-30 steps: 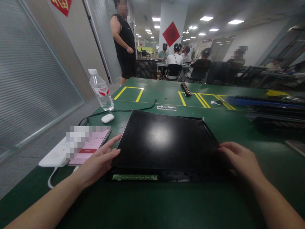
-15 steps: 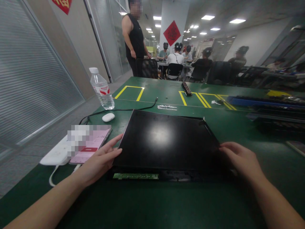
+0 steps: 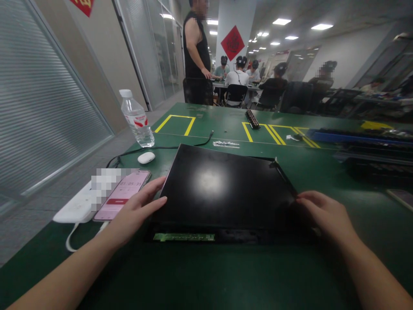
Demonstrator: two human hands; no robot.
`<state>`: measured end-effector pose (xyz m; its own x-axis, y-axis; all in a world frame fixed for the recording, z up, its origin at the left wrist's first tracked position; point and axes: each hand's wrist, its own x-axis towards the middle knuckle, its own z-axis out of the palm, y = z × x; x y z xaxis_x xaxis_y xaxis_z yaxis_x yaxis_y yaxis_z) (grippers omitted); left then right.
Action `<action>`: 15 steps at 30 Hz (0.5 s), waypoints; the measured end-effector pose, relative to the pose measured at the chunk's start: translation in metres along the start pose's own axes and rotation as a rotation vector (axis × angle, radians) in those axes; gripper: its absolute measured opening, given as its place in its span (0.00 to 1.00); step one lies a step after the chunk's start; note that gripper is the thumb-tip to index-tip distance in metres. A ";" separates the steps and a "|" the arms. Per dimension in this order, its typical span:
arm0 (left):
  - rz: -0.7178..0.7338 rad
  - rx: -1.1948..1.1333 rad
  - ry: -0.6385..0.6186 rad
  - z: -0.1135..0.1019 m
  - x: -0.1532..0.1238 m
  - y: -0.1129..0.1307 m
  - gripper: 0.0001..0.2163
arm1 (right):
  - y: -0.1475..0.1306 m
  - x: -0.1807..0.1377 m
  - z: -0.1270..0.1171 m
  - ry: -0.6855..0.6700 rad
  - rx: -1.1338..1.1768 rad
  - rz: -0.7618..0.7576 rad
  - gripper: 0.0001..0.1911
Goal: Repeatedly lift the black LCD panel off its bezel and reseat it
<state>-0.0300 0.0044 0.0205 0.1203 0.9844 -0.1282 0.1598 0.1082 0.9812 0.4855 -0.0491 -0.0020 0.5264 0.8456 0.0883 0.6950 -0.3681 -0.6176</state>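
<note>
A glossy black display panel (image 3: 226, 193) lies in front of me, its left side raised and a bright reflection on its face. My left hand (image 3: 142, 206) grips its left edge, thumb on top and the other fingers partly hidden beneath. At the right edge, my right hand (image 3: 322, 211) pinches the panel's side with thumb and fingers. Under the panel shows a dark frame (image 3: 251, 236), and a green circuit board strip (image 3: 183, 237) runs along its near side.
Left of the panel lie a phone (image 3: 129, 189), a white power bank (image 3: 72, 204) and a white earbud case (image 3: 146, 158). A water bottle (image 3: 137, 118) stands behind them near a black cable (image 3: 167, 148). Dark stacked parts (image 3: 371, 150) sit at the right. People sit and stand beyond the table.
The panel's left side has risen slightly and my left hand has shifted up with it. My right hand has barely moved. In the background, the standing person has moved right.
</note>
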 end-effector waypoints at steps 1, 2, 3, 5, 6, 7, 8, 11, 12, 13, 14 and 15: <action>0.031 0.088 0.010 -0.004 0.002 -0.004 0.34 | 0.001 0.000 0.000 -0.001 -0.003 0.005 0.17; 0.066 0.164 0.029 -0.007 0.003 -0.009 0.33 | 0.001 0.000 0.001 -0.001 -0.006 0.009 0.17; 0.092 0.227 0.033 -0.010 0.005 -0.014 0.32 | 0.001 0.000 0.001 -0.001 -0.007 0.012 0.18; 0.112 0.321 0.026 -0.014 0.009 -0.023 0.32 | 0.000 0.000 0.001 0.001 -0.007 0.021 0.19; 0.119 0.356 0.020 -0.014 0.010 -0.026 0.33 | -0.001 0.000 0.001 -0.001 -0.007 0.029 0.19; 0.124 0.384 0.014 -0.014 0.011 -0.027 0.33 | -0.003 0.000 0.001 0.000 -0.008 0.040 0.20; 0.128 0.406 0.013 -0.014 0.011 -0.028 0.34 | -0.004 0.000 0.001 -0.001 -0.009 0.053 0.20; 0.116 0.461 -0.015 -0.011 0.011 -0.023 0.35 | -0.005 0.000 0.000 0.000 -0.006 0.075 0.21; 0.108 0.480 -0.028 -0.009 0.010 -0.021 0.35 | -0.004 0.000 0.000 -0.003 -0.006 0.073 0.20; 0.101 0.499 -0.042 -0.008 0.009 -0.019 0.35 | -0.003 0.000 0.000 -0.006 -0.006 0.066 0.20; 0.096 0.519 -0.054 -0.007 0.009 -0.017 0.34 | -0.002 0.000 0.000 -0.009 -0.006 0.058 0.19; 0.094 0.538 -0.060 -0.006 0.008 -0.015 0.34 | 0.000 0.001 0.000 -0.009 -0.004 0.054 0.19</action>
<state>-0.0377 0.0118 0.0054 0.2116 0.9750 -0.0673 0.6224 -0.0813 0.7785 0.4857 -0.0483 -0.0019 0.5586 0.8280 0.0481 0.6676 -0.4144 -0.6185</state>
